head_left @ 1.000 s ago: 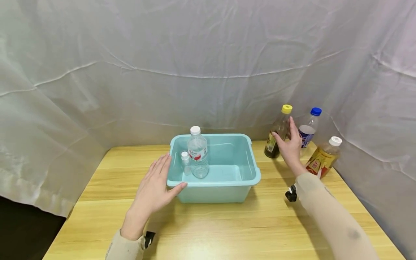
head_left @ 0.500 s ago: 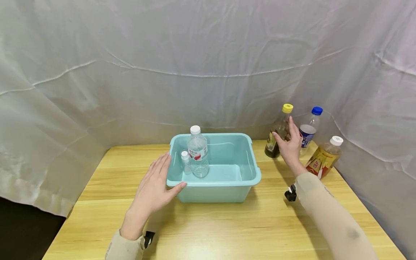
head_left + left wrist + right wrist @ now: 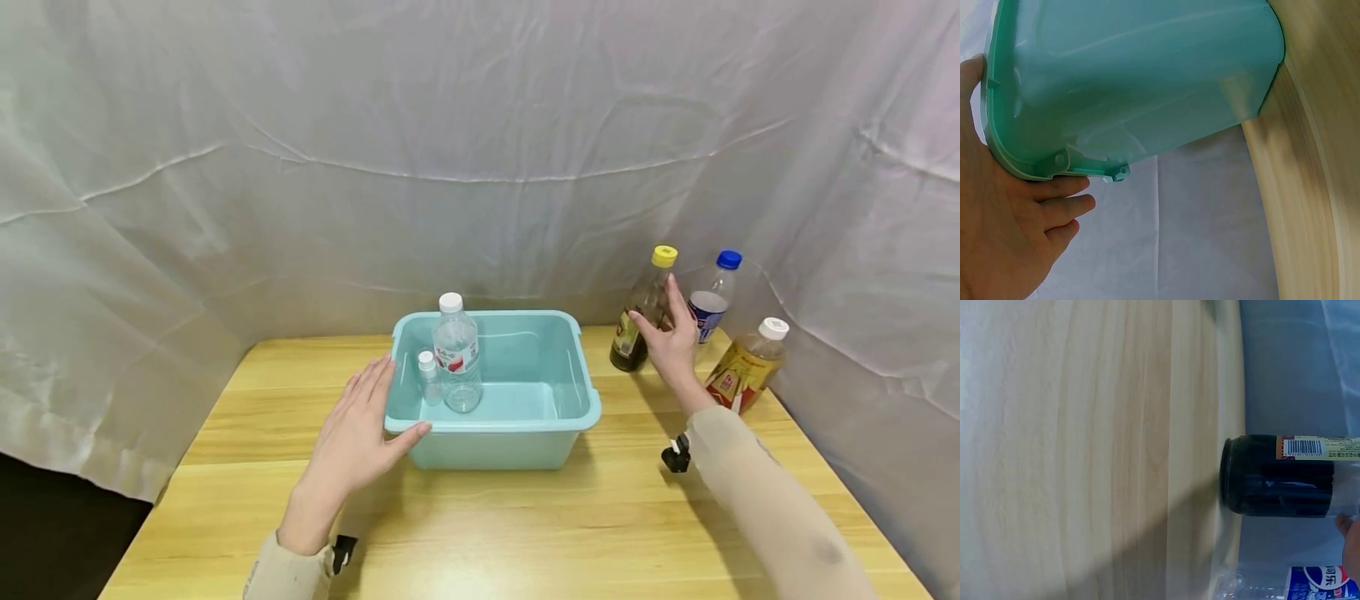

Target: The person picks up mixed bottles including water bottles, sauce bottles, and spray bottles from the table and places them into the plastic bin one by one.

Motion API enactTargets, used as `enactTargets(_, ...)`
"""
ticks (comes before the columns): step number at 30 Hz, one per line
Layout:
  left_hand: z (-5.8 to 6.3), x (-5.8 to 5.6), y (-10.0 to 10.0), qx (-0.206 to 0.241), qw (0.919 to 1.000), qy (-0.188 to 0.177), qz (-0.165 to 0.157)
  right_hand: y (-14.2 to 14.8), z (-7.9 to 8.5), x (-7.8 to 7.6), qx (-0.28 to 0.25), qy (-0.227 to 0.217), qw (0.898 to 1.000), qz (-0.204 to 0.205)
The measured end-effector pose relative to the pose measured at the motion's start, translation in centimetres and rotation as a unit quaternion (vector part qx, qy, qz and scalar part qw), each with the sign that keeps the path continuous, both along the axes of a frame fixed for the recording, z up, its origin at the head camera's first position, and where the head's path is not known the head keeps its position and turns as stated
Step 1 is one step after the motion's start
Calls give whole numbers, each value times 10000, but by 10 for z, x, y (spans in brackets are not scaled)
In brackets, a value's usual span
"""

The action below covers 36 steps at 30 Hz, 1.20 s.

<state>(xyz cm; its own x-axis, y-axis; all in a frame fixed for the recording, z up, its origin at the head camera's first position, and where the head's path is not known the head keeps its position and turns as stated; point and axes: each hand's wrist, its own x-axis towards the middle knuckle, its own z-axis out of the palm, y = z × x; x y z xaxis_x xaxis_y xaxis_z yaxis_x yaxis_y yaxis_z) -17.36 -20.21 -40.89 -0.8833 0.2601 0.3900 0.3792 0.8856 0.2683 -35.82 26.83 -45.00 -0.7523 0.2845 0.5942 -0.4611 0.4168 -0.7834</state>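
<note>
A: What does the head view show around the work?

B: A pale wood-grain desk (image 3: 510, 533), hemmed in by wrinkled, silvery grey cloth (image 3: 480, 125). A smooth light-blue plastic tub (image 3: 491, 450) with rounded corners sits on it. A large clear bottle (image 3: 457, 358) and a small clear bottle (image 3: 429, 379), both white-capped, stand inside at its left end.

A: And the hands?

B: The left hand (image 3: 352, 437) touches the tub's near left corner, fingers straight, thumb spread wide. The right hand (image 3: 675, 342) is at the yellow-capped bottle (image 3: 647, 292), upright on the desk's right side, thumb and fingers wide about it; I can't tell whether they grip. A blue-capped bottle (image 3: 711, 307) stands near it, and a gold-labelled bottle (image 3: 748, 365) closer to the person.

A: The left wrist view?

B: Glossy tub wall, and fingers along the outside of its rim.

A: The right wrist view?

B: Dark liquid in the yellow-capped bottle, a fingertip at its side, and a pale label with a barcode, its print too small to read. The blue-capped bottle's blue label shows what looks like 可乐.
</note>
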Motion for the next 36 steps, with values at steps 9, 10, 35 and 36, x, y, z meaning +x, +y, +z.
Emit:
enactTargets(9, 1, 2, 1, 13, 10000, -2, -4, -10, 19, 24, -341, 75, 9993, 167)
enactTargets(10, 1, 2, 1, 11, 10000, -9, -3, -10, 22, 27, -393, 97, 9989, 220)
enactTargets(35, 1, 2, 2, 26, 10000, -37, 8, -17, 83, 70, -850, 1255, 9778, 1449)
enactTargets(36, 1, 2, 2, 20, 10000, -35, 8, -18, 86, 72, -737, 1342, 9772, 1470)
